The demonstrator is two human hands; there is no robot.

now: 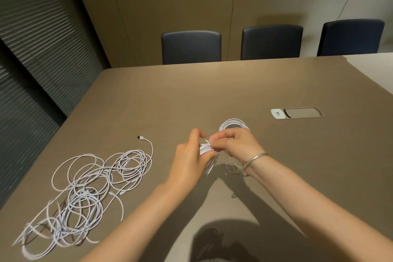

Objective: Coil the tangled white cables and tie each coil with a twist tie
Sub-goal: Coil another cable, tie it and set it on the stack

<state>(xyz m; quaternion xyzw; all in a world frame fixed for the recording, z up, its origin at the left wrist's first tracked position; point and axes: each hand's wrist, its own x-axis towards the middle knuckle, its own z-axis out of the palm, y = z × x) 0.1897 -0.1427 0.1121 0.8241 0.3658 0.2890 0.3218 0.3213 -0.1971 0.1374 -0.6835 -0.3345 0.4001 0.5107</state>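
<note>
Hands meet above the middle of the brown counter (212,91). Left hand (188,160) grips a small white cable coil (205,148); right hand (236,143) pinches a thin twist tie (207,141) at the coil's top. Spare ties (231,166) lie beneath the right wrist, which wears a silver bangle (253,160). A finished coil (232,124) rests just beyond the hands. Tangled white cables (89,189) sprawl well left.
</note>
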